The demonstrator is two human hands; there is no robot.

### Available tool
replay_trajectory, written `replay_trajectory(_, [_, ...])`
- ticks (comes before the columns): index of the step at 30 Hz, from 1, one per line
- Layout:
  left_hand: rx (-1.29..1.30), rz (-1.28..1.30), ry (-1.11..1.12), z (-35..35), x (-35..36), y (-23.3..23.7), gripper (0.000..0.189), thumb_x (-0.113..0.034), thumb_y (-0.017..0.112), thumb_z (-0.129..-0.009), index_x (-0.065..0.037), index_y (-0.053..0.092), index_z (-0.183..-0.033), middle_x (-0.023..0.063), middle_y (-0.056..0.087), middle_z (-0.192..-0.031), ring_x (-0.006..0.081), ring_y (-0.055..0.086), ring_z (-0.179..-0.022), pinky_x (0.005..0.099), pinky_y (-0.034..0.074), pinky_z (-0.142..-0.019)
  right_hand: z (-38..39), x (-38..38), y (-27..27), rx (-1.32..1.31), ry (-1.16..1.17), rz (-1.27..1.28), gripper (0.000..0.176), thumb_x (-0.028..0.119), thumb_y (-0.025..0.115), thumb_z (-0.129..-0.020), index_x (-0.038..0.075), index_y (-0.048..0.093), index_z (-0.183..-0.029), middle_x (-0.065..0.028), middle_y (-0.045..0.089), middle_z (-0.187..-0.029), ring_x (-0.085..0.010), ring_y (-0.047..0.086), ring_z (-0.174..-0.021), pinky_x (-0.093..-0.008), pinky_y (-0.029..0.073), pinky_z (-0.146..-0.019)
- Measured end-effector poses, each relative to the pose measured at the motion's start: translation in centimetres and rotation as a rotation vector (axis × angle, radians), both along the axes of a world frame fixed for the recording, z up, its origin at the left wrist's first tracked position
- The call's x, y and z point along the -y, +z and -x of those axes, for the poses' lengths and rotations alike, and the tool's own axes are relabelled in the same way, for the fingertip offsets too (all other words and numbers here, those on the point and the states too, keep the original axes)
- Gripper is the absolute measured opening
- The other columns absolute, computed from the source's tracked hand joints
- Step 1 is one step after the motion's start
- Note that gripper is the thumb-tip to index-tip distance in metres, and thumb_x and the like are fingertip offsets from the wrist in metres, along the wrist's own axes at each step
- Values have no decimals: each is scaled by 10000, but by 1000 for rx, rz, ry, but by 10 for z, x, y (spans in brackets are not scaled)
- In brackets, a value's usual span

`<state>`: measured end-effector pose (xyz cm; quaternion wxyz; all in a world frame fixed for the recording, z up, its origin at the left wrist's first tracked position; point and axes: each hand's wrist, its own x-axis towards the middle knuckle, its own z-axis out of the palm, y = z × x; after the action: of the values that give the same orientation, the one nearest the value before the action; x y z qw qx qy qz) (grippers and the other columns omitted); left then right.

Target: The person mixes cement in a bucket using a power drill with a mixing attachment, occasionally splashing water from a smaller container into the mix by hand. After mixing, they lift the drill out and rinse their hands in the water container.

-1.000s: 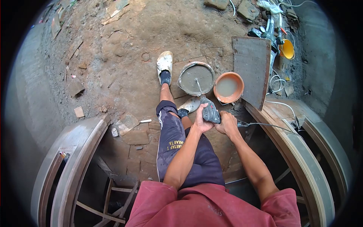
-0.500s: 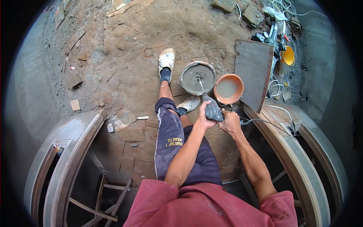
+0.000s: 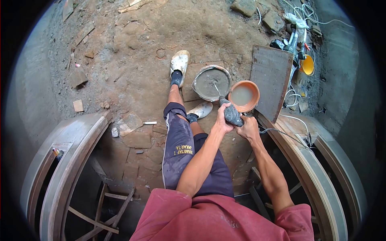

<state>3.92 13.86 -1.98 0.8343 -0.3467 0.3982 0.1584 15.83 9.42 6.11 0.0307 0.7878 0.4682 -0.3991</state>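
- Left hand wraps around the body of a dark power drill, holding it from the side.
- Right hand is closed around the drill's rear end, where a cable trails off to the right.
- The drill is in front of the person's legs, tilted, its thin rod dipping into wet grey mix in a round bucket.
- Just beside it stands an orange bucket of cloudy liquid.
- Right of that lies a flat board.
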Motion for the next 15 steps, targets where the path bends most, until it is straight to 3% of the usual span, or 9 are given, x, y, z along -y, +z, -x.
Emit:
replay_trajectory(5, [11,-10,30,-4,-7,4,322,-332,666,-782,-62,579,-936,94,617,-864,268,613,-812,446,529,-832,-4,-3,-2,-12,-12,-18,401,244,766,-654,-21,719,-952,-292,653,-770,-434,671,-768,-465,550,-721])
replay_trajectory(15, [-1,-9,23,-1,-18,11,270,-313,652,-806,-71,573,-897,87,616,-795,251,612,-744,433,540,-787,1,-13,3,-52,-35,-54,309,212,759,-690,-32,715,-875,-286,648,-747,-429,667,-750,-480,541,-714])
